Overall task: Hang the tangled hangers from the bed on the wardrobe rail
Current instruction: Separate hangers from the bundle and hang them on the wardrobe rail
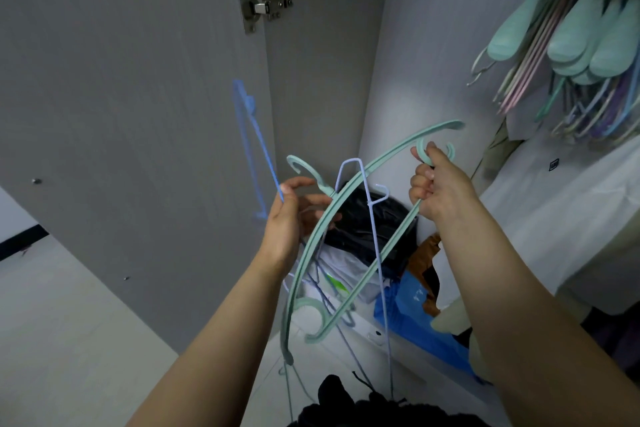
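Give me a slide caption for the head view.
Both hands untangling hangers at the open wardrobe: right hand grips a green hanger, left hand pinches a blue hanger.

Both forearms are bare to the frame's lower edge, with no sleeves in view. Left hand [291,215] and right hand [438,184] wear nothing.
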`<state>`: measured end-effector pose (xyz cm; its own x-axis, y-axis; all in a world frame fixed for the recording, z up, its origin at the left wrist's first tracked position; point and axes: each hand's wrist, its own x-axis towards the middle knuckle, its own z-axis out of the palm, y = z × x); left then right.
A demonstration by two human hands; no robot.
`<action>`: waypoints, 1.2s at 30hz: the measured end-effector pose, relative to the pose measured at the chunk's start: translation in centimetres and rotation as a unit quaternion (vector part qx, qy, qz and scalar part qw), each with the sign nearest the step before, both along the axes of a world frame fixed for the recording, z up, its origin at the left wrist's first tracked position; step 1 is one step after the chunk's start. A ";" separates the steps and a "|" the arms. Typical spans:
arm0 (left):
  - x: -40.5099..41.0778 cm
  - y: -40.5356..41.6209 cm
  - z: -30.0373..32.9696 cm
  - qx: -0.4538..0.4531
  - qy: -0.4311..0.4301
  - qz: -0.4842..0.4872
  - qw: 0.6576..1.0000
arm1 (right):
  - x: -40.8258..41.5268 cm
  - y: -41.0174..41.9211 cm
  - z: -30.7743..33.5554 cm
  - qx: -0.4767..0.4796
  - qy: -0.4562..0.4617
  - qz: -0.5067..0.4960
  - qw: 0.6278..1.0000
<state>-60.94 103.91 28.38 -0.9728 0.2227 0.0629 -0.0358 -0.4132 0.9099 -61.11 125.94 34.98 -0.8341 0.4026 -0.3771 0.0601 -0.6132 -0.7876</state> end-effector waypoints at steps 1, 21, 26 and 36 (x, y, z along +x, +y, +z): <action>-0.3 0.0 0.1 0.044 -0.025 -0.009 0.999 | 0.0 0.1 -0.2 -0.007 -0.007 0.008 1.000; -1.8 -2.1 1.4 -0.031 -0.117 -0.221 0.968 | -3.1 3.4 4.5 0.140 -0.044 0.158 0.976; -1.8 -1.9 1.8 0.052 -0.106 -0.317 0.941 | -3.0 2.6 3.8 0.163 -0.038 0.172 0.971; -2.4 -2.0 3.5 0.051 -0.114 -0.328 0.936 | -2.5 2.3 6.4 0.233 0.031 0.197 0.952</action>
